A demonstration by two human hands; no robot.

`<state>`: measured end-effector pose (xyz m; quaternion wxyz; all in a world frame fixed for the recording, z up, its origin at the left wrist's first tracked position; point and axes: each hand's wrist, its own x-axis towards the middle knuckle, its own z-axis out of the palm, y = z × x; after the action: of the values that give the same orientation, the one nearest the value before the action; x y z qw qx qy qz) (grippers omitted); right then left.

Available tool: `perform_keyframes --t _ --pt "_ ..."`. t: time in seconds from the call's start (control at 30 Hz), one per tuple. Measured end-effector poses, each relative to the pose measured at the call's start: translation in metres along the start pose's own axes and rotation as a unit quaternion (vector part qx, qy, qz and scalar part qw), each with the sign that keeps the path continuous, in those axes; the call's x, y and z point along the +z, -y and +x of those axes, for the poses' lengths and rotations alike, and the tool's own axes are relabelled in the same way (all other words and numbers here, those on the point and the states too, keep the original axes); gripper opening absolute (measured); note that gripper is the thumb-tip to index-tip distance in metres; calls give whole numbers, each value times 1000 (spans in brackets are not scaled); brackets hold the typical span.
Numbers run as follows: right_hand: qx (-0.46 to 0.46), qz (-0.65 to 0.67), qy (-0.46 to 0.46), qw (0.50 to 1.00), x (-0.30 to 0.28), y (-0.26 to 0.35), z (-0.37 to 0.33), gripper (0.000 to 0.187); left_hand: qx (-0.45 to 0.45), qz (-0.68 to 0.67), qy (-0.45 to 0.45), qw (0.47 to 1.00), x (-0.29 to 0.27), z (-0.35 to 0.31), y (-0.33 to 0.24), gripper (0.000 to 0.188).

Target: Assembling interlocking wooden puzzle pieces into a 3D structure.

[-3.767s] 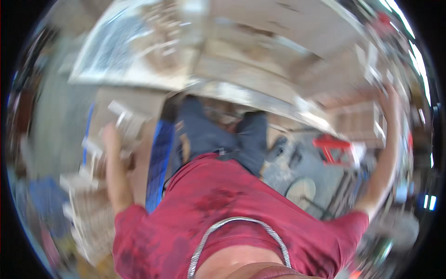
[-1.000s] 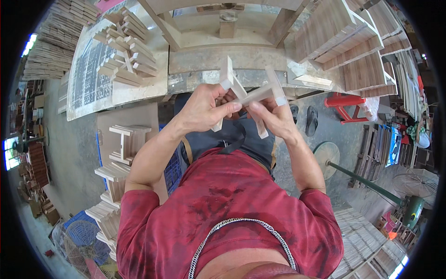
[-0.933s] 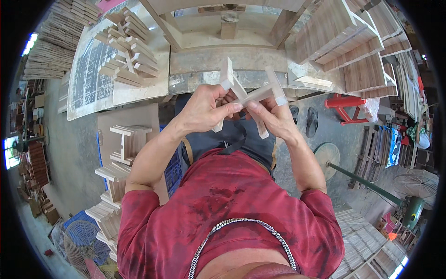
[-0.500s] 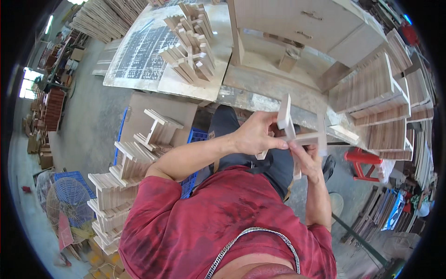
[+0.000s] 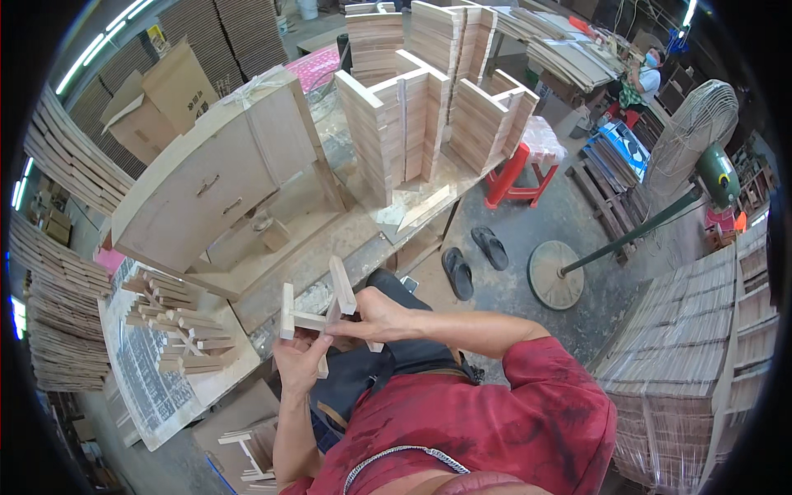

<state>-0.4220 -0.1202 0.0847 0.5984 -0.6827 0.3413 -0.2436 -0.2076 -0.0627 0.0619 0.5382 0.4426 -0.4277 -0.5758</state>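
Over my lap, by the bench's front edge, I hold a small H-shaped frame of pale wooden strips (image 5: 309, 320) in both hands. My left hand (image 5: 299, 360) is closed on its lower left part, thumb pressed toward the middle joint. From the right, my right hand (image 5: 373, 318) grips the strip at the other end, its thumb meeting the left one near the joint. Part of the frame is hidden behind my fingers. Left of it on the bench, a heap of similar small wooden frames (image 5: 177, 326) lies on a pale board.
A curved wooden panel (image 5: 214, 177) with two handles stands on the bench (image 5: 330, 256). Tall H-shaped stacks of wooden boards (image 5: 425, 124) rise behind. Rightward are a red stool (image 5: 520, 177), black sandals (image 5: 458, 272), a standing fan (image 5: 557, 276) and stacked slats (image 5: 668, 355). A person (image 5: 639, 82) sits farther off.
The view has swung to the right, bringing the fan, sandals and seated person further into sight. Both hands still hold the wooden frame, which now appears turned with its two strips upward.
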Motion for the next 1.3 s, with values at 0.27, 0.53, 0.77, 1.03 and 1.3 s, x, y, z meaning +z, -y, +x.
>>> perform_keyframes --t 0.27,0.53,0.77,1.03,1.3 --pt "13 126 -22 992 4 -11 0 27 23 1 10 1000 13 -4 -9 36" --pt "-1 62 -58 996 11 -20 25 28 5 -14 -12 1000 2 1 26 38" --pt "56 18 -5 998 15 2 14 28 -62 11 13 998 0 -19 -33 41" --pt "-80 22 9 997 23 -8 16 45 95 78 -82 989 -17 -64 -38 33" --pt "37 180 80 980 5 20 50 37 220 373 -58 899 -39 -68 -65 31"
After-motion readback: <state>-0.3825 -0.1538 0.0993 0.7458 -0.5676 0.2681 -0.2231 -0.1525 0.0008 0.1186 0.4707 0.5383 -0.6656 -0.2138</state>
